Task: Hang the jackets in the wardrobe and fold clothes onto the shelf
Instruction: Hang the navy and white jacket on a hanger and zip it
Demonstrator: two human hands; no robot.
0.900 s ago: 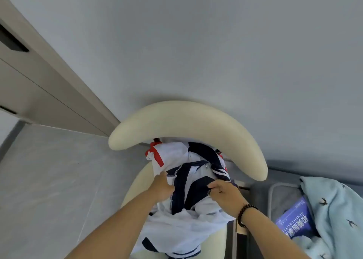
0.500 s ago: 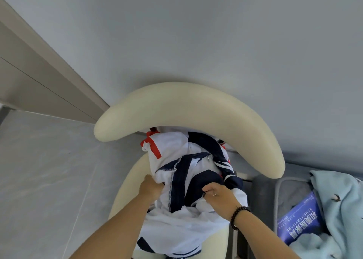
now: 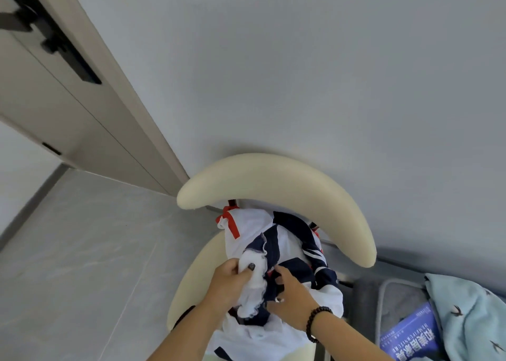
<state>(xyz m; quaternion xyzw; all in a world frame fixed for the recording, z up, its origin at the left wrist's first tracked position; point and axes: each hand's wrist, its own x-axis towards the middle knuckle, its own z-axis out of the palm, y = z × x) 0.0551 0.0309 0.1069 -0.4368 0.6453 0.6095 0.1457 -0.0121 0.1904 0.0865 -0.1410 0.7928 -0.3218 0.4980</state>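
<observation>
A pile of white and navy clothes (image 3: 276, 240) with red trim lies on the seat of a cream chair (image 3: 273, 177) with a curved backrest. My left hand (image 3: 230, 284) grips a bunched white frilly piece (image 3: 254, 284) of the pile, thumb on top. My right hand (image 3: 290, 297), with a dark bead bracelet on the wrist, has its fingers curled into the navy fabric right beside it. The lower part of the pile is hidden behind my forearms.
A beige door (image 3: 54, 92) with a black handle stands at the left. Grey tiled floor (image 3: 68, 251) spreads left of the chair. At the right, a grey basket (image 3: 394, 297) holds a blue package (image 3: 410, 336) and a light-blue cloth (image 3: 471, 314).
My left hand has gathered up a white frilly piece and lifted it from the pile. My right hand moved closer to the left, into the navy fabric. The view tilted upward.
</observation>
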